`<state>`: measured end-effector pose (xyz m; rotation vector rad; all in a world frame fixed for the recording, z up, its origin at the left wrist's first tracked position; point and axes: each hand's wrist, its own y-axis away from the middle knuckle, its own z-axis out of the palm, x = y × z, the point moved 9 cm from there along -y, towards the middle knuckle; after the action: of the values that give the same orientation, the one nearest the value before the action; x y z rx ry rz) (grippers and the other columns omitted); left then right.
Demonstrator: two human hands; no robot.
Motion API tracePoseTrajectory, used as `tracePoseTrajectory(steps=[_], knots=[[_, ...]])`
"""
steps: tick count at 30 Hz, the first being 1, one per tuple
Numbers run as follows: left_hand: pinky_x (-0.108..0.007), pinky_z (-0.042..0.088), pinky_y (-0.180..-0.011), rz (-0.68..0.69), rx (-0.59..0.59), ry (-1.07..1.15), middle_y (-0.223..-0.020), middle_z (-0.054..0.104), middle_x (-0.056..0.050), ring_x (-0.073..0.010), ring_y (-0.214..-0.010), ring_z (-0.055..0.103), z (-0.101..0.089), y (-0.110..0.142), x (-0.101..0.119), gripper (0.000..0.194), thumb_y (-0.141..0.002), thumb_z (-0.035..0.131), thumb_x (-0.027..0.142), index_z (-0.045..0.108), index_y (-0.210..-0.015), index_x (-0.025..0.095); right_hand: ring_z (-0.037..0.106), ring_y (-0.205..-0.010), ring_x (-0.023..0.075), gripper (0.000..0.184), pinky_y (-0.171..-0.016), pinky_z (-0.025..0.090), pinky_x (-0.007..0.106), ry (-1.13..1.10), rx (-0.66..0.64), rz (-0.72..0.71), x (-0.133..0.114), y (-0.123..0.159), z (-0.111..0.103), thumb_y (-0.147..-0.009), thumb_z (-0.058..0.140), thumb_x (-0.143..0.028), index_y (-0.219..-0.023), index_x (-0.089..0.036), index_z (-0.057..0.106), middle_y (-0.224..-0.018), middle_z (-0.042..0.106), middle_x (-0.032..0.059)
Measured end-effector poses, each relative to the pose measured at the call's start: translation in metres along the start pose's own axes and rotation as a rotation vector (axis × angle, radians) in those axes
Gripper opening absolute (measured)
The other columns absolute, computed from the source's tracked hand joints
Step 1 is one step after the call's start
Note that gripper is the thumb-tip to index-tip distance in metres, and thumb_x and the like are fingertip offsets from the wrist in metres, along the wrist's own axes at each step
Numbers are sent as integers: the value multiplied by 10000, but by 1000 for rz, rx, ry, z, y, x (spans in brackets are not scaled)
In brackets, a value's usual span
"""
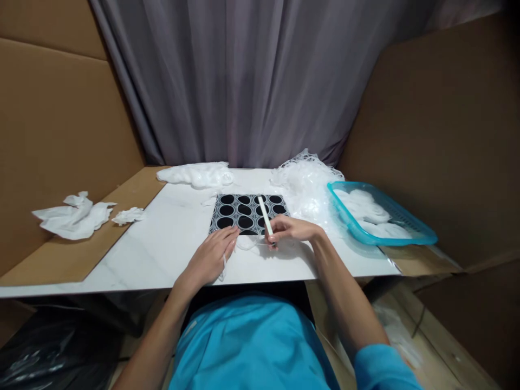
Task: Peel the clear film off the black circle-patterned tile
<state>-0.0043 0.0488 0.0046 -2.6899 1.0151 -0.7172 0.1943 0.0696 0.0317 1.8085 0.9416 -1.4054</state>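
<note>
My right hand (281, 230) grips a slim white stick (264, 212), tilted with its far end over a black-and-grey patterned mat (227, 212). Thin white cord (247, 246) runs along the table between my two hands, just in front of the mat. At the mat's near left corner, my left hand (214, 252) rests low on the table with its fingers together on the cord. A short loop of the cord comes out below the thumb. The fingertips' exact hold on the cord is partly hidden.
A heap of white netted cords and clear plastic (306, 184) lies behind right, beside a blue basket (385, 242) holding white bundles. At the back left is a white bundle (197, 174). Crumpled white tissues (77, 216) lie left; cardboard walls (442, 135) flank the table.
</note>
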Motion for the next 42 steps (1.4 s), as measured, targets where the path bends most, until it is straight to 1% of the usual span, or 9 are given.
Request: tracePoseTrajectory(steps=[7,10,16,21,24,27,31,36,42], knots=[[-514,395,-1351,-5,9,56,-1672,604,-36,-245,-1587,515,0,1,-1,520,-1211,339,460,583,-1632,278,708,-785,183,349,-755,550,308,-1,139,20,-18,73,14,-1007,823,-483,-923,-153,746,-861,786,75],[-543,398,-1346,-14,21,87,-1650,625,-52,-263,-1577,525,-2,1,-1,516,-1207,349,462,596,-1618,271,694,-775,204,379,-747,540,337,21,184,22,-35,86,25,-995,826,-527,-878,-176,745,-837,779,91],[-613,330,-1373,-48,180,306,-1744,509,-46,-317,-1680,360,-34,1,5,490,-1172,443,462,582,-1626,340,721,-865,213,324,-787,546,332,229,271,-19,-80,26,40,-1027,789,-504,-966,-186,810,-938,804,73],[-525,567,-1176,-109,247,837,-1557,668,-150,-377,-1425,653,-40,12,2,604,-1056,662,576,615,-1568,260,745,-957,226,293,-884,582,359,116,179,-293,-127,-36,62,-1058,752,-469,-1016,-182,791,-1000,803,70],[-459,615,-1038,-160,321,972,-1315,777,-149,-350,-1216,748,-43,26,-5,555,-1007,731,630,719,-1366,207,744,-957,224,298,-909,585,367,130,67,-332,-137,-55,81,-1052,762,-471,-1000,-179,793,-999,803,67],[-439,589,-1031,-198,324,998,-1204,794,-125,-326,-1133,754,-46,37,-10,449,-983,780,578,761,-1227,202,733,-943,218,299,-913,581,365,190,3,-289,-133,-64,92,-1044,774,-472,-995,-178,800,-1012,810,66],[-432,580,-916,-206,307,1114,-1026,780,-100,-299,-962,738,-48,46,-13,431,-997,670,526,750,-1272,205,728,-957,217,274,-927,582,370,163,62,-250,-128,-69,86,-1044,775,-466,-1012,-195,800,-1009,804,58],[-447,558,-885,-135,343,1162,-1022,755,-112,-301,-941,705,-49,48,-10,598,-849,723,471,684,-1379,197,730,-960,214,284,-936,585,377,148,139,-260,-128,-72,79,-1064,746,-470,-989,-200,790,-1004,789,61],[-341,525,-770,-192,414,1100,-869,688,-37,-230,-822,668,-51,49,-11,509,-912,820,494,649,-1313,232,736,-976,220,278,-952,592,378,205,135,-232,-127,-71,84,-1049,768,-460,-940,-206,788,-991,793,54]])
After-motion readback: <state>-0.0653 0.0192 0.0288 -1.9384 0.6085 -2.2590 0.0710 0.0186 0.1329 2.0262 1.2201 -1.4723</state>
